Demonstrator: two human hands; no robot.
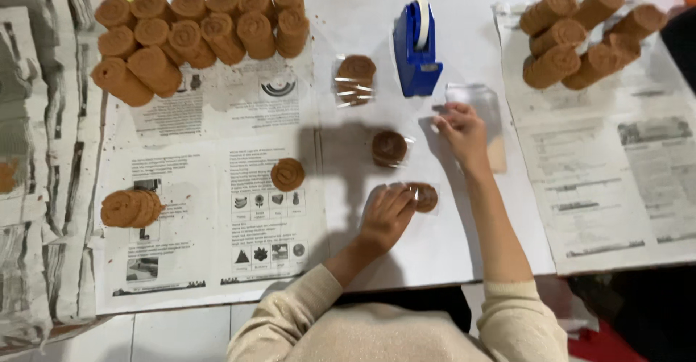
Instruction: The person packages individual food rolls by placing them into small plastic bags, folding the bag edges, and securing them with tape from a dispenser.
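Now left hand (386, 217) lies flat on white tabletop (348, 14), fingers pressing wrapped brown disc (425, 197) at its 2 o'clock. Right hand (461, 131), fingers narrow, pinches clear wrapper (484, 108) just below blue tape dispenser (417, 49). Second wrapped disc (389, 148) between hands.

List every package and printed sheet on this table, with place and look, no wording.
Clear wrapper: under the left hand, round brown roll inside.
Clear wrapper: table centre, darker round roll.
Clear wrapper: left of the blue tape dispenser, glossy.
Empty clear bags: by the right hand, flat rectangles.
Printed sheet: left, white with small pictures.
Newspaper: right, grey columns.
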